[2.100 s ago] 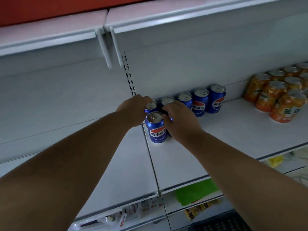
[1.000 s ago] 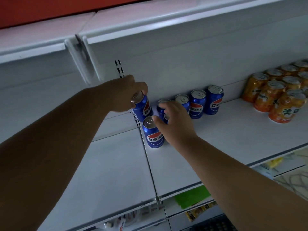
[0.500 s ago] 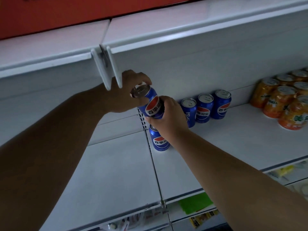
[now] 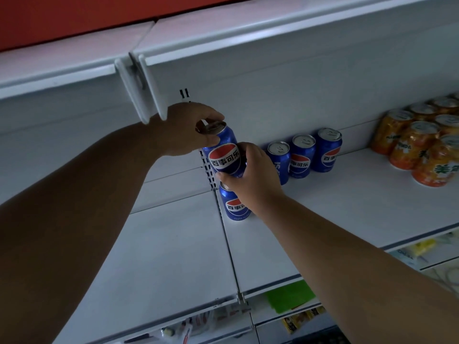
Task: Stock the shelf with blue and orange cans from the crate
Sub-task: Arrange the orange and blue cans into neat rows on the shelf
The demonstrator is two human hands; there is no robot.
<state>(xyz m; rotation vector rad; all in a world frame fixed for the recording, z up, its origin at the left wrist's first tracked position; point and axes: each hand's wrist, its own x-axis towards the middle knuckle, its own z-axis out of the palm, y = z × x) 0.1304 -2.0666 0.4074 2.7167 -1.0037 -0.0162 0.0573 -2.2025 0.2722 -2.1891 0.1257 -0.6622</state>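
Observation:
A blue can (image 4: 224, 155) is held tilted in the air above the white shelf (image 4: 323, 219). My left hand (image 4: 183, 130) grips its top rim and my right hand (image 4: 253, 175) wraps its lower body. Right below it another blue can (image 4: 234, 207) stands at the shelf's left edge. A row of three blue cans (image 4: 301, 157) stands against the back wall, to the right of my hands. Orange cans (image 4: 422, 145) are grouped at the far right of the shelf. The crate is out of view.
The neighbouring shelf panel (image 4: 161, 256) lies to the left, past a metal divider (image 4: 229, 249). An upper shelf edge with white brackets (image 4: 146, 88) hangs just above my left hand. Lower shelves with small packets (image 4: 298, 319) show at the bottom.
My left hand lifted a blue can off the shelf's back left corner and tilted it. My right hand then left the cans on the shelf and closed on that raised can.

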